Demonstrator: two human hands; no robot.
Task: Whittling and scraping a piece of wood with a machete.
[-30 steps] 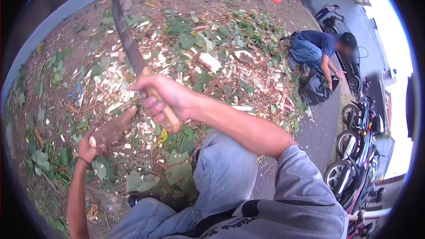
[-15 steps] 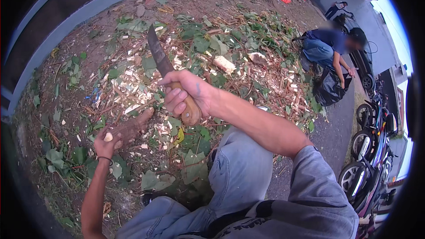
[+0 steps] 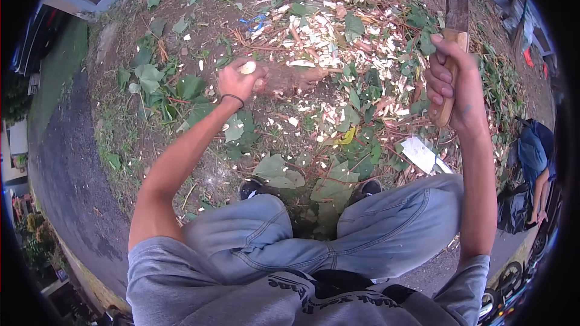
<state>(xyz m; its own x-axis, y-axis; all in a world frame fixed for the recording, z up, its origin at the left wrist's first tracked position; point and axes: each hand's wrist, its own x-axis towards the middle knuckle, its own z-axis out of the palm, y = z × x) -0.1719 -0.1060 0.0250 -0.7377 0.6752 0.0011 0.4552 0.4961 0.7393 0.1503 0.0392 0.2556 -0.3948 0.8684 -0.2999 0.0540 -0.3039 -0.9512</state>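
Note:
In my right hand [image 3: 453, 84], raised at the right, is a machete [image 3: 456, 3] gripped by its wooden handle, blade pointing up. My left hand [image 3: 234, 83] is low over the ground at the left, closed around a thick brown piece of branch [image 3: 287, 80]. The branch's pale cut end shows between the fingers, and its body stretches to the right, partly blurred. Pale wood chips [image 3: 320, 42] are strewn over the ground beyond the branch and between my hands.
Big green leaves [image 3: 278, 171] lie around my shoes, beside a white flat piece [image 3: 421, 154]. At the far right a crouching person [image 3: 534, 151] has a black plastic bag [image 3: 513, 208]. Paved ground [image 3: 75, 163] runs along the left.
My view has swung left, so the machete and the other person appear farther right. The machete now points more steeply upward. My left hand still holds the branch.

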